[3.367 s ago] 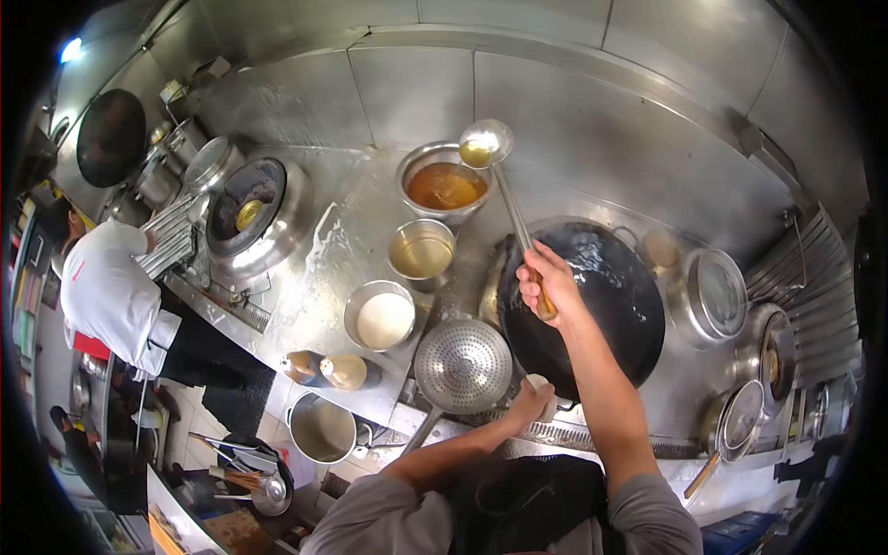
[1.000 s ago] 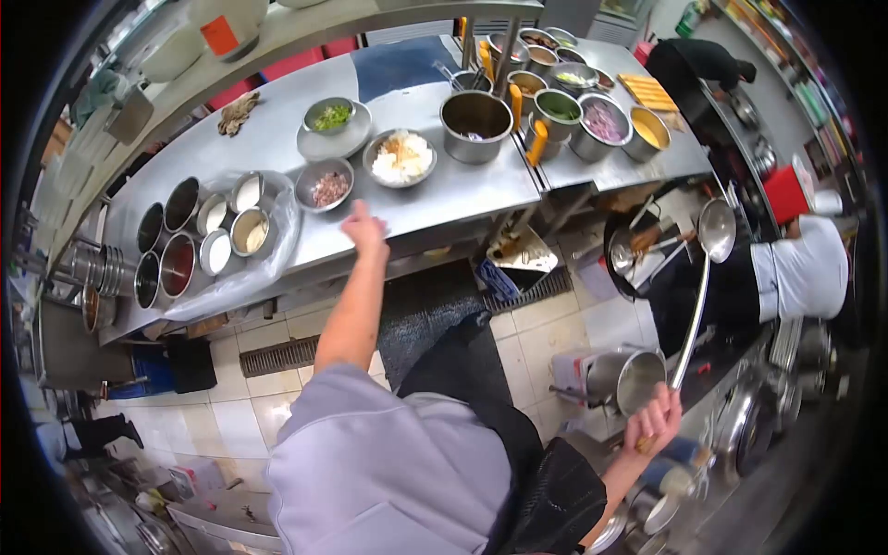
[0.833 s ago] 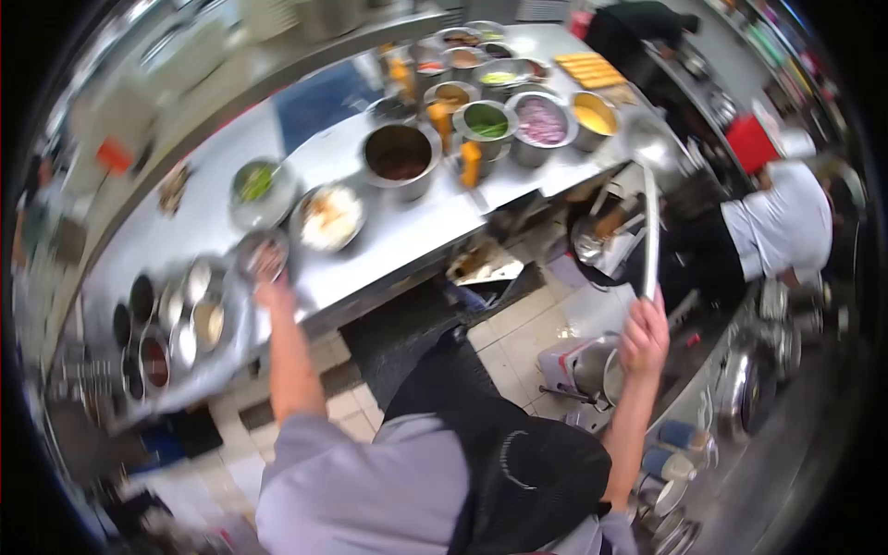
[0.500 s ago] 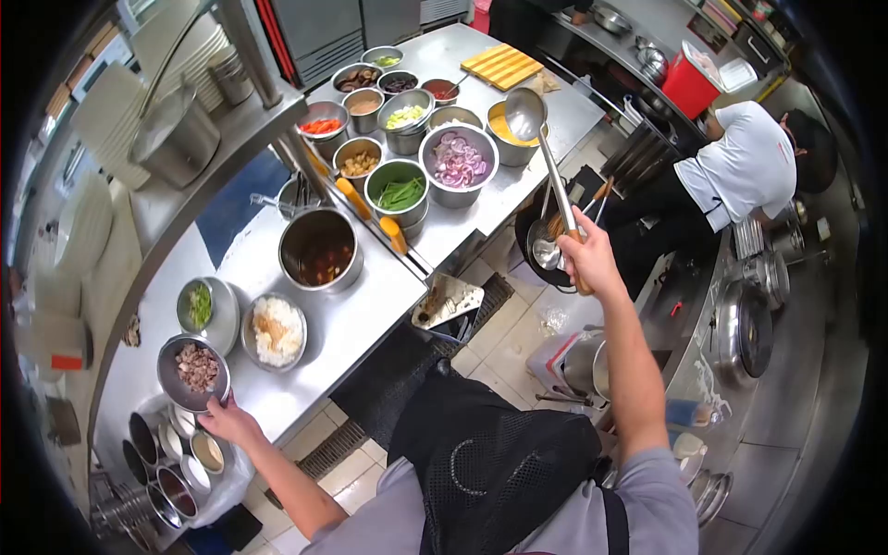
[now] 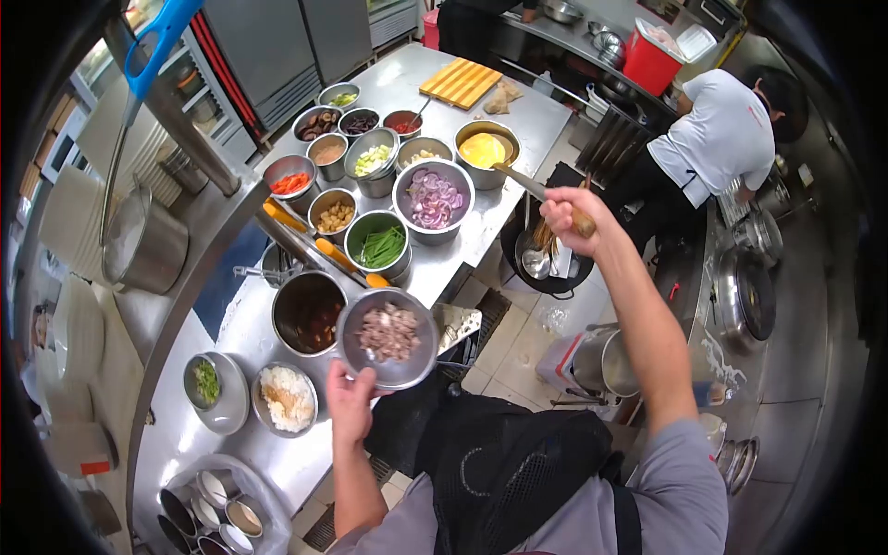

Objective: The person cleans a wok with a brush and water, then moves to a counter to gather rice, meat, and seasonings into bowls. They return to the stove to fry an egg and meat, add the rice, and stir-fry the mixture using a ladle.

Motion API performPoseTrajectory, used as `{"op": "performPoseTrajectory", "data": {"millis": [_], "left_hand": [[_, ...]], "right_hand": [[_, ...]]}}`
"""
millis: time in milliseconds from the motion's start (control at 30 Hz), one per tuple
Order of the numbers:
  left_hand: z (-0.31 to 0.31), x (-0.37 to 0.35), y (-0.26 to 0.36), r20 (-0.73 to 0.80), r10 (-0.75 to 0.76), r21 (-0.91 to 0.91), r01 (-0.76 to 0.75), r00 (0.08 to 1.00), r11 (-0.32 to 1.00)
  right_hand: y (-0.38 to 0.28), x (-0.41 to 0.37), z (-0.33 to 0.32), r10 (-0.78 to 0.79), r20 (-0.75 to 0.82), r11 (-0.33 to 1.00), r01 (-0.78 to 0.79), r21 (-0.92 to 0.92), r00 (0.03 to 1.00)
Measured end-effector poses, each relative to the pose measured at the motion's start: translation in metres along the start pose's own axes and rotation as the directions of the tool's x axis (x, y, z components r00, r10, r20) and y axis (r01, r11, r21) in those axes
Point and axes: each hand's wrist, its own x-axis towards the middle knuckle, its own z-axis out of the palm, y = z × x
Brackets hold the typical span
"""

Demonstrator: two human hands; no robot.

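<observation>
My left hand (image 5: pixel 351 400) grips the rim of a metal bowl (image 5: pixel 421 356) of chopped meat (image 5: pixel 388 331), lifted above the front edge of the steel table. In my right hand (image 5: pixel 575 219) is a ladle (image 5: pixel 525 182), held by its wooden handle. Its head reaches into a pot (image 5: pixel 507 176) of yellow beaten egg (image 5: pixel 481 150) and is hidden there. Just left of the meat bowl stands a deep pot of dark sauce (image 5: pixel 319 328). A bowl of white rice (image 5: pixel 287 393) with a brown topping and a small bowl of chopped greens (image 5: pixel 206 381) sit nearby.
Bowls of red onion (image 5: pixel 435 199), green beans or scallions (image 5: pixel 381 248) and other ingredients crowd the table (image 5: pixel 462 250). A striped cutting board (image 5: pixel 460 83) lies at the back. A person in white (image 5: pixel 712 139) bends at the right. A black wok (image 5: pixel 560 277) holds utensils.
My left hand has lifted the meat bowl and carried it right, over the table's front edge. My right hand has lowered the ladle's head into the egg pot.
</observation>
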Motion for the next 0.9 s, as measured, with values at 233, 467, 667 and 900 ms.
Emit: {"op": "performPoseTrajectory", "data": {"millis": [233, 467, 667, 900], "left_hand": [[0.019, 0.034, -0.06, 0.129, -0.165, 0.051, 0.16, 0.978, 0.986], [0.055, 0.062, -0.092, 0.134, -0.21, 0.108, 0.196, 0.969, 0.975], [0.09, 0.093, -0.125, 0.169, -0.197, 0.125, 0.177, 0.966, 0.976], [0.142, 0.151, -0.161, 0.151, -0.225, 0.088, 0.213, 0.963, 0.973]], "right_hand": [[0.028, -0.027, -0.015, -0.148, 0.104, 0.989, 0.145, 0.044, 0.983], [0.035, -0.039, -0.019, -0.243, 0.05, 0.969, 0.244, -0.032, 0.969], [0.04, -0.036, -0.024, -0.309, 0.053, 0.947, 0.312, -0.08, 0.95], [0.048, -0.047, -0.043, -0.284, 0.191, 0.955, 0.259, 0.145, 0.94]]}}
